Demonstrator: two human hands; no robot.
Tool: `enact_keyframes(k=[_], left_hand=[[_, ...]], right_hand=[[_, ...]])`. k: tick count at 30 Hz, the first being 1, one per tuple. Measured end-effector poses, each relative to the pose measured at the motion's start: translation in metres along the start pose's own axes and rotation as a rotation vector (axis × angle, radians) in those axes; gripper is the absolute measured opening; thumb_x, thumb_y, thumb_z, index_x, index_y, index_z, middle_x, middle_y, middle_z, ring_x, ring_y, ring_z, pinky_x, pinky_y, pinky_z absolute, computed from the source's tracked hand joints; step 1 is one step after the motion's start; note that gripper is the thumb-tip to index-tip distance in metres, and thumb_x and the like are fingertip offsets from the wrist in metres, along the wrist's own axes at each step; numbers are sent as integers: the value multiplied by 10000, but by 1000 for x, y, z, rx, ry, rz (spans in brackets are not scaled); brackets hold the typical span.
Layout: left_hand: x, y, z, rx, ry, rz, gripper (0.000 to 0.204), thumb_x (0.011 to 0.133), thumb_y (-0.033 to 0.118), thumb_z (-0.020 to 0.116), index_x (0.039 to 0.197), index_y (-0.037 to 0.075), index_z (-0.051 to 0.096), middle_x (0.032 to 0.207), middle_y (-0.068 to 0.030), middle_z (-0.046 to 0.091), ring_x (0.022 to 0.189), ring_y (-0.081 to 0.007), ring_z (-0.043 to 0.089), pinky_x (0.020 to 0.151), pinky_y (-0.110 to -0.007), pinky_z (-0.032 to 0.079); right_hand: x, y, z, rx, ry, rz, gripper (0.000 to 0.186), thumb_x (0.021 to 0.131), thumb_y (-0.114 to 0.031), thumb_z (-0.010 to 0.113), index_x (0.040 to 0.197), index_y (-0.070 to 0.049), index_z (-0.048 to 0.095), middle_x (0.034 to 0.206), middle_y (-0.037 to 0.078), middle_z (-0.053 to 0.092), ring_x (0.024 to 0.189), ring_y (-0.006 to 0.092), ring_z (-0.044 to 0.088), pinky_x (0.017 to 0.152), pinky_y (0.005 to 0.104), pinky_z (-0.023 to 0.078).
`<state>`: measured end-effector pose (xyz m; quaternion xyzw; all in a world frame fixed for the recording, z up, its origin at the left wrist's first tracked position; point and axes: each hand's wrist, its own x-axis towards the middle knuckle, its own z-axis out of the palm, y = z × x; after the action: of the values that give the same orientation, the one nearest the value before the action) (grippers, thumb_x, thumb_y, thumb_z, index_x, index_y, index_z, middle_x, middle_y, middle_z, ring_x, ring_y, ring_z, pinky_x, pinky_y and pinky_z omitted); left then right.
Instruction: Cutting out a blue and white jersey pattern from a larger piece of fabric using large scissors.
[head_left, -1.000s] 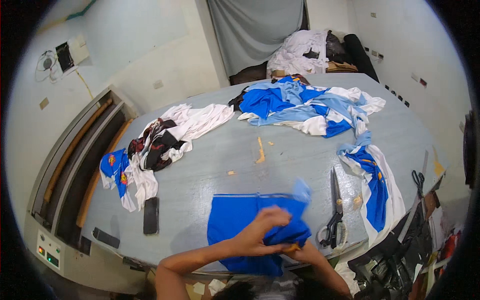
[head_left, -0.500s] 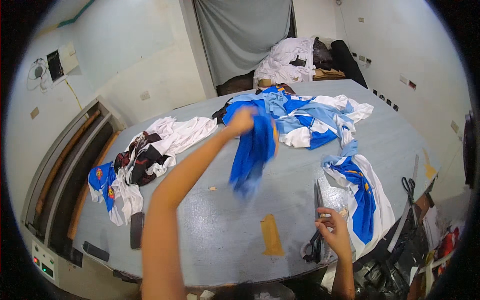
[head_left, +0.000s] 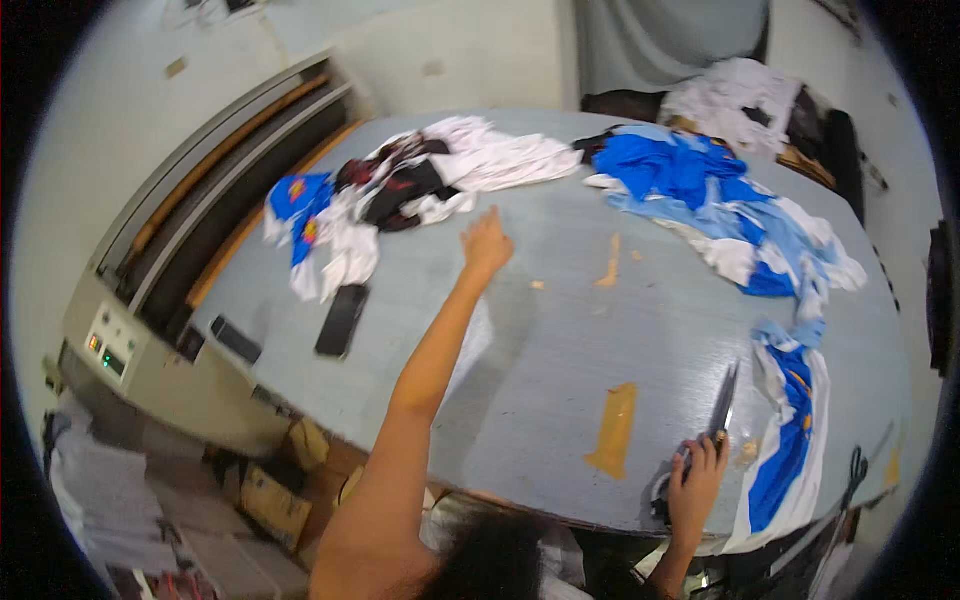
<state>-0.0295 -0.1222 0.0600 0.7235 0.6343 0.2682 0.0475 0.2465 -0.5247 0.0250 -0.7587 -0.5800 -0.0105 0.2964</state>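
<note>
My left hand [head_left: 487, 243] is stretched forward over the table's middle, fingers out and holding nothing. It is nearest to a heap of white, black and dark red garments [head_left: 410, 190]. At the table's near right, my right hand [head_left: 698, 490] is closed around the scissors [head_left: 724, 405]; their blades point away from me and the handles are partly hidden beneath the hand. Right of it lies a long blue and white cloth piece [head_left: 785, 440]. A blue, light blue and white garment pile [head_left: 700, 190] spreads across the far right.
Yellowish tape [head_left: 613, 430] is stuck on the grey table [head_left: 520, 400]. A black phone [head_left: 342, 320] and a small dark block [head_left: 236, 340] lie at the left. Beyond that edge stands a roller machine [head_left: 240, 180]. More scissors [head_left: 856, 470] lie at the right edge.
My left hand has let go of the blue cloth, which now lies on the far pile, and moved left. My right hand has closed over the scissors. The view has turned left.
</note>
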Motion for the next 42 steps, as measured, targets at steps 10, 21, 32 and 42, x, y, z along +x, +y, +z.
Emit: enact_keyframes(k=[10,21,32,42], left_hand=[[-105,-238,-117,199,-178,-732,1106,606,411,714,1406,259,-33,1393,-215,253,1281,-437,198,978,-634,138],[-127,-235,-111,125,-56,-616,1047,637,402,721,1389,31,94,1300,-171,416,1143,-401,378,948,-495,291],[-133,-235,-106,125,16,-608,1050,627,452,713,1385,23,127,1319,-143,406,1158,-382,372,954,-480,272],[-134,-238,-103,152,70,-572,1058,607,477,721,1388,52,148,1166,-275,487,1110,-395,427,919,-452,340]], right_hand=[[-3,-5,1,-44,-10,41,239,780,-65,522,1014,-14,524,1186,173,469,1255,377,260,1020,454,229],[-1,-2,1,-63,-29,59,223,785,-51,504,1002,-4,524,1198,167,463,1267,369,248,1029,459,217],[0,-5,0,-68,-27,62,220,784,-37,501,1000,1,526,1197,172,465,1266,368,250,1027,459,217],[-1,-5,-1,-81,-23,52,227,784,-40,499,1006,-2,528,1196,166,468,1265,369,253,1026,457,226]])
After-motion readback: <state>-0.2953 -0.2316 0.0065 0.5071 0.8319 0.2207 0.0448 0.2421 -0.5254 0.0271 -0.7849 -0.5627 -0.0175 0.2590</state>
